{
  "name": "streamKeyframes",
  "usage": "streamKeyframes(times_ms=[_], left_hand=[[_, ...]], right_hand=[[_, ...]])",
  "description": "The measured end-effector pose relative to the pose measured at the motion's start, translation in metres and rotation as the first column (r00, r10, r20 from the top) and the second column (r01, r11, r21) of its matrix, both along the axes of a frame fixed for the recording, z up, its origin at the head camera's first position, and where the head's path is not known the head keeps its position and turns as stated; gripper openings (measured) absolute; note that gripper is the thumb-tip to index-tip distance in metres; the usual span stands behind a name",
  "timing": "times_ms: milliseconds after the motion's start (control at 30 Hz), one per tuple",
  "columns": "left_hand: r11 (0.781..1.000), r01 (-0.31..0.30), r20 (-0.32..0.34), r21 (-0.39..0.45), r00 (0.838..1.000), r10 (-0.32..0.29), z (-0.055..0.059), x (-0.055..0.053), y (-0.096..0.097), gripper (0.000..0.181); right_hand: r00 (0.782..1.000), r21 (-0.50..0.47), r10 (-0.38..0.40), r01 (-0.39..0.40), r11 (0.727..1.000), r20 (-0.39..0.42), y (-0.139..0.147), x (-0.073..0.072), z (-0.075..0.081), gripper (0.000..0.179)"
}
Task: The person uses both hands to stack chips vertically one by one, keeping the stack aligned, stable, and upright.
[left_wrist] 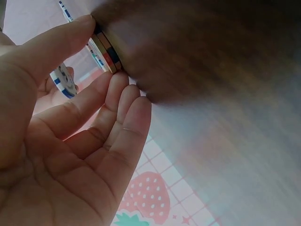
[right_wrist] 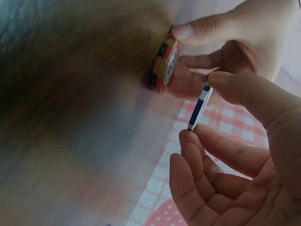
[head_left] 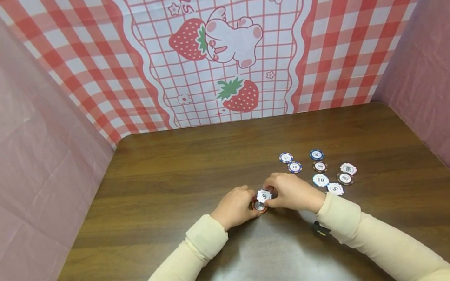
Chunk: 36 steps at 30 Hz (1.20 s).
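Near the middle of the table, my left hand (head_left: 235, 207) pinches the sides of a small stack of poker chips (head_left: 260, 206). In the right wrist view the stack (right_wrist: 165, 68) shows red, yellow and dark edges and stands on the table. My right hand (head_left: 294, 193) holds a white poker chip (head_left: 263, 195) marked 5 between thumb and fingertips. That chip (right_wrist: 200, 108) has a blue-and-white edge and is tilted, apart from the stack. Part of the stack's top is hidden by it in the head view.
Right of the hands lie several loose chips, among them a blue one (head_left: 294, 167), a brown one (head_left: 319, 166), and a white one (head_left: 335, 189) near the right sleeve. A small dark object (head_left: 321, 228) shows under the right cuff. A patterned cloth (head_left: 220, 66) hangs behind the wooden table (head_left: 169, 166).
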State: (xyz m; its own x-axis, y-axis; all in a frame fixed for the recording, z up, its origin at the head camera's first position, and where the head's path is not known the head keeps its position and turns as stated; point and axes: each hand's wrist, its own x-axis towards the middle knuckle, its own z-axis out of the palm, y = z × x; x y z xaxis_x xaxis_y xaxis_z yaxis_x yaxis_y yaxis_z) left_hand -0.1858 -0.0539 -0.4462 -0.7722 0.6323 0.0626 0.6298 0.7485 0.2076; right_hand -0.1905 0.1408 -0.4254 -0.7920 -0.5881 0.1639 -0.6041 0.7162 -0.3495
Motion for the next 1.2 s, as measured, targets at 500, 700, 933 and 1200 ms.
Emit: streamKeyframes(times_ms=[500,700,933,1200], left_hand=[[1.000,0.010,-0.023,-0.010,1.000,-0.010,0.000,0.000,0.000,0.025],[1.000,0.001,-0.014,0.003,1.000,-0.001,0.000,-0.001,0.000,0.023],[1.000,0.000,-0.010,0.001,1.000,0.000,0.001,0.001,0.000,0.023],[1.000,0.006,-0.010,0.002,1.000,-0.006,0.001,0.001,0.000,0.024]], right_hand=[[0.999,0.041,0.048,-0.047,0.998,-0.025,-0.013,0.004,-0.009,0.024],[0.999,0.053,0.041,-0.041,0.998,-0.004,-0.016,0.005,-0.011,0.023],[0.999,0.063,0.039,-0.039,0.997,0.007,-0.018,0.004,-0.012,0.019],[0.998,0.080,0.057,-0.055,0.995,-0.014,-0.018,0.003,-0.013,0.017]])
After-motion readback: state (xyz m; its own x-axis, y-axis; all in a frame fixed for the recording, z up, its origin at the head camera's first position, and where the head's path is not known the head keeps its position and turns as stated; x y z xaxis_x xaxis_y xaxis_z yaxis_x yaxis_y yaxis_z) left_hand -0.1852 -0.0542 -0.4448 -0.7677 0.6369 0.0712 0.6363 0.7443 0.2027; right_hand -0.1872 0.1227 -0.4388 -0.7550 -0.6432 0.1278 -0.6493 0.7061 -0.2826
